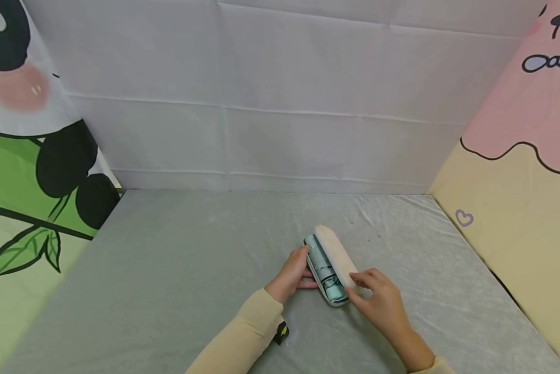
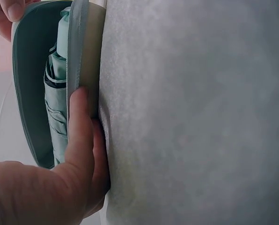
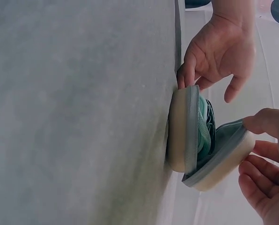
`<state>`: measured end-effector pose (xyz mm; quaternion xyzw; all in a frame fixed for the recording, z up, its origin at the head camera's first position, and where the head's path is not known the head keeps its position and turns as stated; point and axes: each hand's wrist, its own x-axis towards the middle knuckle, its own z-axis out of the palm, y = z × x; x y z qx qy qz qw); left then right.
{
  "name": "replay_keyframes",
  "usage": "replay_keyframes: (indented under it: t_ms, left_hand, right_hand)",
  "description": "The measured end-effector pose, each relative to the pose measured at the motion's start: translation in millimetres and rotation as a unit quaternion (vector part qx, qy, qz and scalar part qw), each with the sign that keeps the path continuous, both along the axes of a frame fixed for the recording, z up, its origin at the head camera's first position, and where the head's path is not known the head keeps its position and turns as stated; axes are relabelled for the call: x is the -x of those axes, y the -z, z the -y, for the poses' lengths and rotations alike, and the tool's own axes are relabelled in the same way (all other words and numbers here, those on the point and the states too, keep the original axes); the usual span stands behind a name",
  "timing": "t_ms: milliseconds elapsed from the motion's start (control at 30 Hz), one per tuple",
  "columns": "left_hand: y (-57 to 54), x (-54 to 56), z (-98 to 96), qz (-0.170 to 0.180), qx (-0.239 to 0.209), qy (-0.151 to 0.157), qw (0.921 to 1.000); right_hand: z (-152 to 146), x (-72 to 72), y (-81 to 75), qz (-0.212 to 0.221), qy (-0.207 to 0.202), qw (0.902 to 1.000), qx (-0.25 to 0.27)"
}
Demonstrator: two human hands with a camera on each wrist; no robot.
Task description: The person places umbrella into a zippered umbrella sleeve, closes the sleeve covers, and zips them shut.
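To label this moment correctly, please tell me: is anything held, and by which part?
Yes, the case: the right hand pinches the edge of its lid near one end. The left hand touches the outer side of its base.

Zip case (image 1: pixel 338 255): shell smooth, matt.
Zip tape (image 3: pixel 192 136): woven cloth, matt.
Case lining (image 2: pixel 32 89): smooth, low sheen.
Folded umbrella (image 1: pixel 324 267): thin, wrinkled cloth, slightly glossy.
Tablecloth (image 1: pixel 168 270): soft-napped, velvety cloth, matt.
Backdrop (image 1: pixel 284 72): thin cloth, matt, fold-creased.
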<state>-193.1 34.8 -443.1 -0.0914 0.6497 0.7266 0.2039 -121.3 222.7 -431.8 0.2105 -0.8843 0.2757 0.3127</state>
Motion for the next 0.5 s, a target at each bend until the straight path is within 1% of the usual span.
replay_keyframes:
  t_ms: [267,500]
  left_hand:
    - [0.8,0.5,0.3,-0.003,-0.012,0.002,0.9999]
    - [1.3,2.7,1.0,0.003,-0.022,0.006,0.9997]
  right_hand:
    - [2.4,1.1,2.8,-0.019,-0.018,0.9996,0.0]
    - [7.1,0.5,2.8,-0.003,-0.038,0.9993,0.008]
